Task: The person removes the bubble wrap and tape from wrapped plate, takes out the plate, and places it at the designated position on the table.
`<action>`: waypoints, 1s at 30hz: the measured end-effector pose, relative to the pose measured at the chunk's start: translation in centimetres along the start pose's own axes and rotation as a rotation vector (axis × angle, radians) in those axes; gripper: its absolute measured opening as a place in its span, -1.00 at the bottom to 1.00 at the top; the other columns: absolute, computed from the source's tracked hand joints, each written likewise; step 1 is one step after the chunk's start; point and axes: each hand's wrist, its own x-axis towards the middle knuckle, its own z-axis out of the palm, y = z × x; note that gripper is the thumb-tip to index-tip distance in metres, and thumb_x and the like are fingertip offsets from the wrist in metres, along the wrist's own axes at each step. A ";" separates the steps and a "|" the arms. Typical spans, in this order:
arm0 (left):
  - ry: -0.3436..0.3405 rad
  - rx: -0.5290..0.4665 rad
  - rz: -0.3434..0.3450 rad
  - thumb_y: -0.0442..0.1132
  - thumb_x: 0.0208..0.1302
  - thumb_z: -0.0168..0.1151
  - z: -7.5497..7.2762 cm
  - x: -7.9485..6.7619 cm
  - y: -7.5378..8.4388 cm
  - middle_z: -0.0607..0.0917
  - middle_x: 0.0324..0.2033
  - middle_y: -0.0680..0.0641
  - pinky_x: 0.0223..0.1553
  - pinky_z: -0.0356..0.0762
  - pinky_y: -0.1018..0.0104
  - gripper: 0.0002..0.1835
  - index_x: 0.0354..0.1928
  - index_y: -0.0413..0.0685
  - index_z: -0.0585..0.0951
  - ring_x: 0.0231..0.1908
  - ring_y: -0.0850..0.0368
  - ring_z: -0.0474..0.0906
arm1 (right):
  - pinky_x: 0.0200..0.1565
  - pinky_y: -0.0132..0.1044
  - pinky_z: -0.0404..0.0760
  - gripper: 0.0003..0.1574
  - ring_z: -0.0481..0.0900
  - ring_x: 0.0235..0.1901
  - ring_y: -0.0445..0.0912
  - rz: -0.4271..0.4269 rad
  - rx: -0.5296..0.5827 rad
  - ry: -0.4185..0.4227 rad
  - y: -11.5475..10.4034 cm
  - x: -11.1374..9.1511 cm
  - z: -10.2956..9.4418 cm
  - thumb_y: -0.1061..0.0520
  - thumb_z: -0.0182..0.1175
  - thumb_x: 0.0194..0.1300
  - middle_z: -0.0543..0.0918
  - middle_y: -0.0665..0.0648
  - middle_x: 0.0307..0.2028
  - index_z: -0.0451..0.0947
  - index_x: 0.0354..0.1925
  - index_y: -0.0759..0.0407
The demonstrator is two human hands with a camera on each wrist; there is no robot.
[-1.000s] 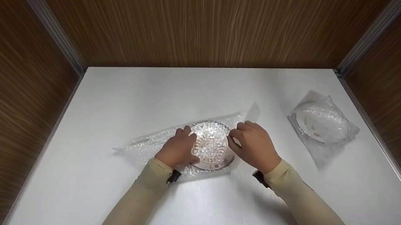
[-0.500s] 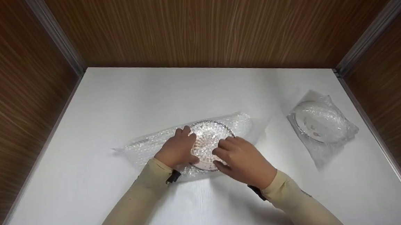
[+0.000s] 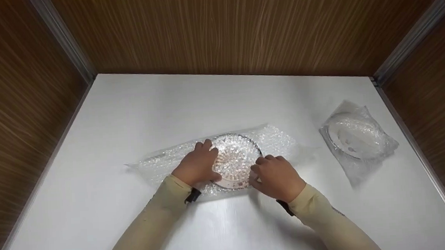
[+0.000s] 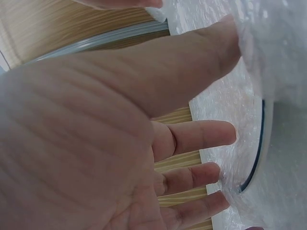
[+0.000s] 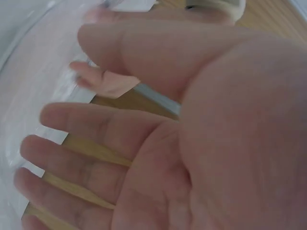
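A round patterned plate [image 3: 234, 161] with a dark rim lies under bubble wrap [image 3: 165, 161] at the middle of the table, the wrap reaching out to both sides. My left hand [image 3: 196, 165] rests on its left side, fingers and thumb spread along the edge. In the left wrist view, straight fingertips touch the wrap next to the dark rim. My right hand [image 3: 276, 177] is at the plate's lower right edge. Its fingers [image 5: 79, 117] look nearly straight and apart in the right wrist view, with nothing between them and the thumb.
To the right on the white table [image 3: 213, 102] lies another wrapped plate [image 3: 358, 136]. Brown wood-grain panels [image 3: 217, 32] with metal corner strips stand along the back and both sides.
My right hand let go of the wrap's right flap, swept left over the plate, then drew back to its right edge. The flap now lies flat to the right; my left hand stayed put.
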 end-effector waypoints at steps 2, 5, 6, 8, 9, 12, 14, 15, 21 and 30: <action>-0.004 -0.001 -0.006 -0.06 0.12 0.59 0.0 0.1 0.0 0.40 0.13 -0.29 -0.13 0.65 0.04 -0.49 -0.10 -0.27 0.55 0.07 -0.20 0.37 | -0.49 -0.07 0.57 -0.84 0.56 -0.50 0.01 0.039 0.035 -0.050 0.5 0.2 0.1 0.19 0.31 0.09 0.53 -0.01 -0.56 0.60 -0.59 0.04; -0.012 -0.004 -0.013 -0.06 0.11 0.58 0.0 0.1 0.0 0.40 0.15 -0.28 -0.12 0.65 0.04 -0.50 -0.12 -0.24 0.55 0.08 -0.20 0.37 | -0.52 -0.06 0.57 -0.84 0.56 -0.47 0.00 0.087 0.108 -0.136 1.2 0.5 0.4 0.18 0.32 0.16 0.58 -0.02 -0.51 0.72 -0.53 0.01; -0.015 -0.008 -0.014 -0.06 0.12 0.58 0.0 0.1 0.0 0.40 0.16 -0.29 -0.11 0.65 0.04 -0.50 -0.11 -0.24 0.55 0.09 -0.21 0.37 | -0.52 -0.06 0.58 -0.84 0.57 -0.46 -0.01 0.103 0.129 -0.160 1.5 0.6 0.5 0.16 0.32 0.20 0.59 -0.01 -0.49 0.74 -0.51 0.00; -0.019 -0.011 -0.018 -0.05 0.13 0.57 0.1 0.1 -0.1 0.40 0.18 -0.29 -0.10 0.64 0.03 -0.50 -0.10 -0.24 0.55 0.10 -0.21 0.37 | -0.50 -0.06 0.60 -0.81 0.56 -0.44 -0.03 0.131 0.166 -0.200 1.9 0.8 0.6 0.11 0.33 0.26 0.59 0.00 -0.46 0.74 -0.50 0.02; -0.020 -0.013 -0.019 -0.05 0.13 0.57 0.1 0.2 -0.1 0.39 0.18 -0.29 -0.09 0.64 0.03 -0.49 -0.09 -0.24 0.55 0.11 -0.21 0.38 | -0.48 -0.07 0.60 -0.80 0.55 -0.44 -0.04 0.144 0.179 -0.215 2.2 0.9 0.6 0.09 0.33 0.29 0.59 0.00 -0.44 0.74 -0.49 0.02; -0.025 -0.014 -0.022 -0.03 0.16 0.55 0.1 0.2 0.0 0.39 0.21 -0.31 -0.06 0.64 0.02 -0.49 -0.09 -0.24 0.55 0.13 -0.22 0.37 | -0.42 -0.06 0.60 -0.76 0.51 -0.48 -0.07 0.184 0.209 -0.247 2.9 1.0 0.4 0.06 0.31 0.35 0.54 0.02 -0.43 0.73 -0.46 0.08; -0.027 -0.017 -0.025 -0.02 0.16 0.55 0.1 0.2 -0.1 0.38 0.21 -0.30 -0.07 0.64 0.03 -0.51 -0.11 -0.22 0.55 0.13 -0.22 0.37 | -0.37 -0.05 0.61 -0.75 0.49 -0.49 -0.09 0.202 0.228 -0.268 3.4 1.0 0.1 0.04 0.31 0.37 0.54 0.02 -0.43 0.74 -0.42 0.10; -0.027 -0.019 -0.025 -0.02 0.17 0.55 0.1 0.2 0.0 0.38 0.21 -0.31 -0.07 0.64 0.03 -0.51 -0.12 -0.22 0.55 0.13 -0.22 0.37 | -0.36 -0.04 0.61 -0.76 0.49 -0.48 -0.09 0.205 0.232 -0.277 3.6 1.0 0.0 0.04 0.31 0.38 0.54 0.03 -0.43 0.74 -0.41 0.10; -0.027 -0.020 -0.029 -0.02 0.15 0.55 0.0 0.1 0.1 0.38 0.24 -0.32 -0.03 0.64 0.02 -0.49 -0.07 -0.24 0.56 0.16 -0.24 0.38 | -0.35 0.01 0.62 -0.74 0.56 -0.45 -0.05 0.220 0.201 -0.303 4.8 0.8 -0.5 0.03 0.33 0.34 0.60 0.02 -0.47 0.64 -0.48 0.08; -0.020 -0.026 -0.027 -0.01 0.17 0.55 0.0 0.1 -0.1 0.38 0.20 -0.29 -0.09 0.64 0.06 -0.49 -0.09 -0.23 0.55 0.12 -0.20 0.36 | -0.13 0.19 0.66 -0.60 0.67 -0.17 0.22 0.312 0.174 -0.365 6.5 1.2 0.4 -0.02 0.26 0.34 0.66 0.25 -0.18 0.62 -0.11 0.32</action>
